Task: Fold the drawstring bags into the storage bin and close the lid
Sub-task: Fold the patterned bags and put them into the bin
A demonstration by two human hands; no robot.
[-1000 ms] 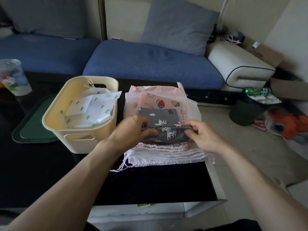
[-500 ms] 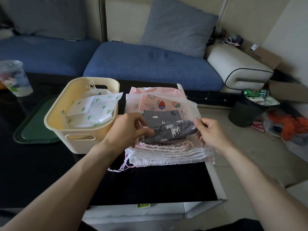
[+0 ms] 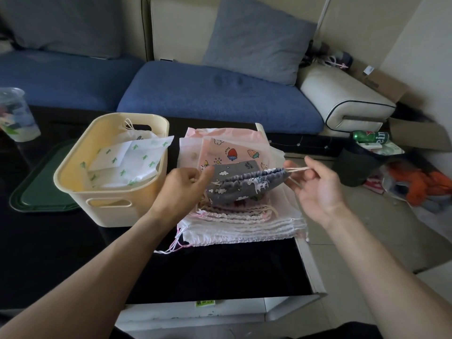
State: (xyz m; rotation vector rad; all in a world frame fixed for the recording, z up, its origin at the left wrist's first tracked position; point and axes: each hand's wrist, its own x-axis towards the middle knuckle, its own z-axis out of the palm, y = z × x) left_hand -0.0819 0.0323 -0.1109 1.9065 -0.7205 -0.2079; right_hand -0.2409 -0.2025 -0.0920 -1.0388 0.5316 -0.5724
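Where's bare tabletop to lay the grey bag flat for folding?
Free: black tabletop in front of the white drawstring bag pile, and left-front of the cream plastic bin. Crowded: between bin and pile, where the left hand sits.

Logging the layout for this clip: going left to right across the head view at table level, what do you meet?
Plastic cup → green lid → storage bin → left hand → grey unicorn bag → right hand → green can.
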